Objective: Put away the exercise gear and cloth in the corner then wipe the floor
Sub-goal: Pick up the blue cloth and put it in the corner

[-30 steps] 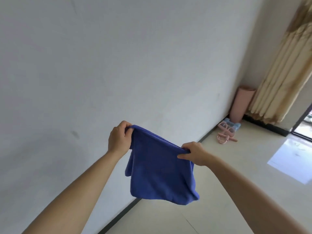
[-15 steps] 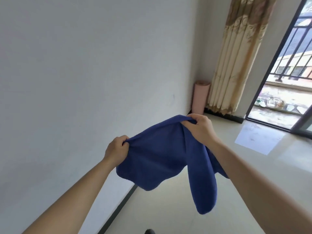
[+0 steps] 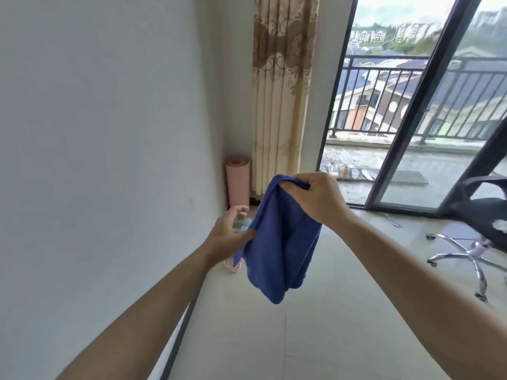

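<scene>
The blue cloth (image 3: 279,242) hangs doubled above the left edge of the floor (image 3: 343,311). Its top fold is bunched in the curled fingers of the right hand (image 3: 315,198), while the left hand (image 3: 226,238), fingers loosely spread, only touches its side. Light, soft and floppy, it should carry well by that fold, and open floor leads along the wall to the rolled mat (image 3: 238,182) in the corner.

A home room: curtain (image 3: 282,91), balcony door (image 3: 411,105), office chair (image 3: 477,215), tiled floor (image 3: 329,311).
</scene>
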Motion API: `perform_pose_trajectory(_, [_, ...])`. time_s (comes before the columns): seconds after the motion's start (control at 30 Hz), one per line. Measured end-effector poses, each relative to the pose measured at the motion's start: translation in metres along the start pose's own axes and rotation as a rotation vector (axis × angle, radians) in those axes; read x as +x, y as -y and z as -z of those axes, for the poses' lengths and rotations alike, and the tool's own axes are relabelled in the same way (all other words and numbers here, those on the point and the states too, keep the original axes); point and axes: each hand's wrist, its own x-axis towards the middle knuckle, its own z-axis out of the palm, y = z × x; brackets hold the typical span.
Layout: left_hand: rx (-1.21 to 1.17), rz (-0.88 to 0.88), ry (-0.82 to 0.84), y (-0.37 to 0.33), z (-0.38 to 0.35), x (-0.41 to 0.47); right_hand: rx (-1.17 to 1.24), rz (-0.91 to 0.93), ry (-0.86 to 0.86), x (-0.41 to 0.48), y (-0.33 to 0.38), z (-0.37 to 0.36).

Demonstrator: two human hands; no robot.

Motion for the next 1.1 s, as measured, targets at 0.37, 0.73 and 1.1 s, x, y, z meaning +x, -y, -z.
perform_pose_trajectory(0.37, [-0.163,-0.194,-0.088,-0.061,-0.102,0.268,-0.127,-0.062,-0.007,0.197,-0.201,0.066])
perform_pose_trajectory(0.73, [0.106,-0.062,-0.614,-0.111,-0.056,0.493,-0.084,0.020,0.295,0.436,-0.314,0.068])
perform_pose_trajectory(1.1, [0.319,-0.121,-0.644,-0.056,0.050,0.705,-0.079,0.335,0.199,0.725,-0.292,-0.038])
